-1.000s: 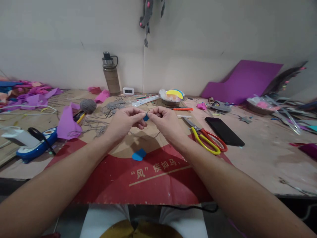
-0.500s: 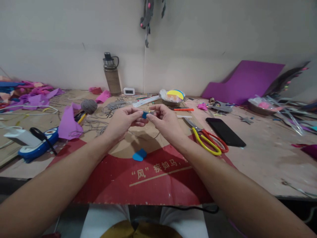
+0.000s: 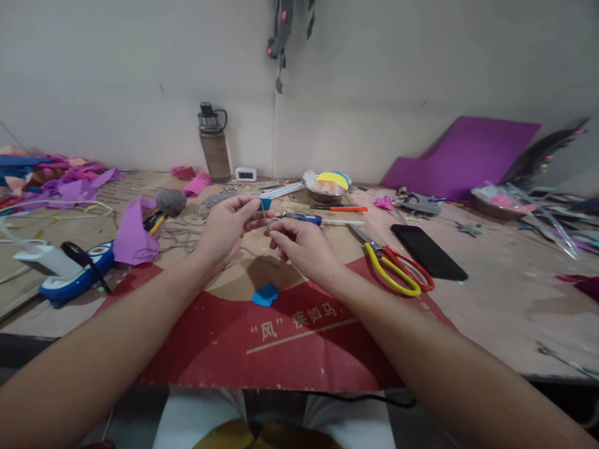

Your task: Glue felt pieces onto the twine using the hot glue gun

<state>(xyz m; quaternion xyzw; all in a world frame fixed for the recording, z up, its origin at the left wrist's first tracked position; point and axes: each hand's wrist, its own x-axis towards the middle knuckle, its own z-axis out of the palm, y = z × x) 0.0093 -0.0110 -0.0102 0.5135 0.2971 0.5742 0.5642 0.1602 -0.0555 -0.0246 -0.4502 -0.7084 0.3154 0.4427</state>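
My left hand (image 3: 228, 228) is raised over the table and pinches a small blue felt piece (image 3: 266, 203) between thumb and fingertips. My right hand (image 3: 303, 247) sits just below and to the right of it, fingers curled shut in a pinch; a thin thread or needle seems to run up from it to the blue piece, too fine to name. A second blue felt piece (image 3: 265, 294) lies on the red and brown cardboard sheet (image 3: 299, 349) under my hands.
Yellow and red scissors (image 3: 392, 269) and a black phone (image 3: 428, 251) lie to the right. A grey yarn ball (image 3: 171, 201), purple felt scraps (image 3: 131, 231), a blue glue gun (image 3: 75, 277), a water bottle (image 3: 214, 144), a metal dish (image 3: 327, 184) and a purple foam sheet (image 3: 463, 156) surround the work area.
My right hand has let go of the blue piece and dropped down and away from it, still pinched. My left hand has lifted the piece slightly.
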